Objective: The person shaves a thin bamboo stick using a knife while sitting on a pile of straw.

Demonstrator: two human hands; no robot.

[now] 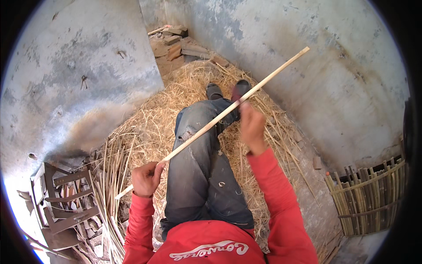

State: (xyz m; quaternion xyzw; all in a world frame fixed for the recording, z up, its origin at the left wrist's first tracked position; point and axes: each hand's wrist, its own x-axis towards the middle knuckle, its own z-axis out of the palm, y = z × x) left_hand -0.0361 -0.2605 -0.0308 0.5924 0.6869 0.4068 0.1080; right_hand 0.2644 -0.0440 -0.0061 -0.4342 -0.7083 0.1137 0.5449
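Note:
A long pale bamboo strip (211,124) slants across my legs, its far end up to the right. My left hand (146,178) is closed round it close to its lower left end, the thumb lying along it. My right hand (253,127) is closed beside the strip's upper half. From its fingers a dark reddish thing (238,95) sticks out across the strip, too blurred for me to tell its kind. My dark trousers (190,176) lie under the strip, with a worn hole on one knee.
Curly shavings (149,114) cover the ground around my legs. Several thin strips (115,193) lie at the left, beside a broken brown frame (70,198). A slatted bamboo panel (369,198) stands at the right. Bricks (174,50) lie between the walls (334,88) at the back.

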